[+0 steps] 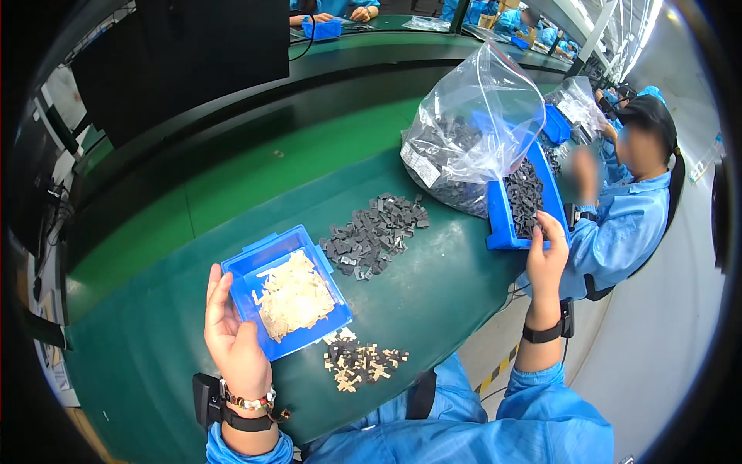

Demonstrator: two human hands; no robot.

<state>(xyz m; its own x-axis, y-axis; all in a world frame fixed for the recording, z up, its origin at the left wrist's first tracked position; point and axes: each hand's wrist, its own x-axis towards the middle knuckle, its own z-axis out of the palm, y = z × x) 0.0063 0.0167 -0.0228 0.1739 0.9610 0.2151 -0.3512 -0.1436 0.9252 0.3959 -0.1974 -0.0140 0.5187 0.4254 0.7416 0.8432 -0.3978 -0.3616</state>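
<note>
My left hand (236, 340) grips the left side of a blue bin (251, 298), thumb against its near edge and fingers up along the outside. Thin cream-coloured strips (294, 298) lie heaped in that bin. On the right, my right hand (549, 251) is at the near end of a longer blue bin (501, 220). Its fingers are bent over the small dark pieces (525, 193) inside, thumb and fingertips close together; what they hold, if anything, cannot be made out. Between the bins lies a pile of flat dark grey pieces (375, 236).
Near me, a mixed heap of cream and black pieces (363, 365) lies on the green table mat (440, 294). A large clear bag (456, 147) of dark parts leans against the right bin. A co-worker in blue (634, 209) sits at the right. A black panel (185, 62) stands far left.
</note>
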